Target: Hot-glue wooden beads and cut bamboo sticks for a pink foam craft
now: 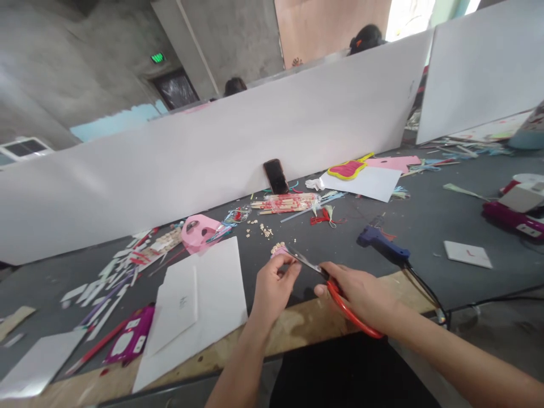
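Note:
My right hand (363, 289) grips a pair of scissors (349, 313) by the red handles. The metal blades point left toward my left hand (272, 286). With thumb and forefinger closed, that hand pinches a small pink piece (278, 250) with beige bits along its upper edge. The blade tips lie right beside this piece; whether they touch it I cannot tell. Just beyond, loose beige bits (266, 230) are scattered on the dark table (229, 224).
White paper sheets (225, 283) and a purple box (131, 334) lie left. A pink cut-out (199, 232), wrapped sticks (289, 203) and a phone (276, 175) sit ahead, before a white partition (238, 141). Right is a blue glue gun (382, 242) with a cable.

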A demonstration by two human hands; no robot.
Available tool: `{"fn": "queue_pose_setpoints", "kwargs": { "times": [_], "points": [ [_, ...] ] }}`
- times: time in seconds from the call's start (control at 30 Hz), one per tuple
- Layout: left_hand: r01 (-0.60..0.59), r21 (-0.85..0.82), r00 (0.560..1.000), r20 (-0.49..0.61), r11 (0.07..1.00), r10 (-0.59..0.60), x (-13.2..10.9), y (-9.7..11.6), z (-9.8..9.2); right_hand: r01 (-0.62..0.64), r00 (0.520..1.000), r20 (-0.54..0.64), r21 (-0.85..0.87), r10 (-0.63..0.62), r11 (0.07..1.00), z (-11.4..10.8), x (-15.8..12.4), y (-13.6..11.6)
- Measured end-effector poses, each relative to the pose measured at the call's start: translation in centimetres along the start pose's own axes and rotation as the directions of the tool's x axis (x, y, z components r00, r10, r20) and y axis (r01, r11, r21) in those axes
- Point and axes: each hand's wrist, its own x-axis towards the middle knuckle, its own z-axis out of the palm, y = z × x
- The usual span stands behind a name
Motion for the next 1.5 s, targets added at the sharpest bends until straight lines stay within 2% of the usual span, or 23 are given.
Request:
{"fn": "queue_pose_setpoints", "kwargs": {
  "times": [0.13,0.3,0.5,0.7,0.83,1.03,1.23,1.5],
  "points": [
    [0.017,-0.058,0.999,0.030,0.998,-0.016,-0.5,0.2,0.0,0.067,0.996,-0.056,-0.083,-0.071,0.994,0.0,-0.5,0.4],
    [0.026,-0.083,0.998,0.051,0.996,-0.022,-1.0,0.5,0.0,0.090,0.996,-0.017,-0.066,-0.091,0.994,0.1,-1.5,0.2],
    [-0.064,-0.020,0.997,0.038,0.998,0.065,-1.4,0.7,0.1,0.090,0.996,-0.021,-0.030,-0.091,0.995,0.5,-1.8,0.1],
    [-0.106,0.050,0.994,0.000,0.993,0.106,-1.7,0.6,0.3,0.104,0.992,-0.069,-0.052,-0.108,0.993,0.7,-2.0,0.0],
    [-0.143,0.056,0.989,-0.022,0.988,0.145,-1.8,0.5,0.4,0.119,0.991,-0.054,-0.048,-0.122,0.992,0.6,-2.3,-0.1],
    [-0.073,0.010,0.996,0.041,0.997,0.073,-1.9,0.7,0.3,0.161,0.987,0.014,-0.013,-0.161,0.987,0.2,-2.4,0.3],
    [-0.017,-0.053,0.996,0.086,0.998,0.022,-2.0,1.0,0.3,0.166,0.986,0.009,-0.106,-0.166,0.980,-0.1,-2.4,0.6],
    [-0.112,0.003,0.993,0.037,0.994,0.111,-2.2,1.0,0.5,0.177,0.979,-0.066,-0.183,-0.191,0.967,0.4,-2.5,0.7]
  ]
}}
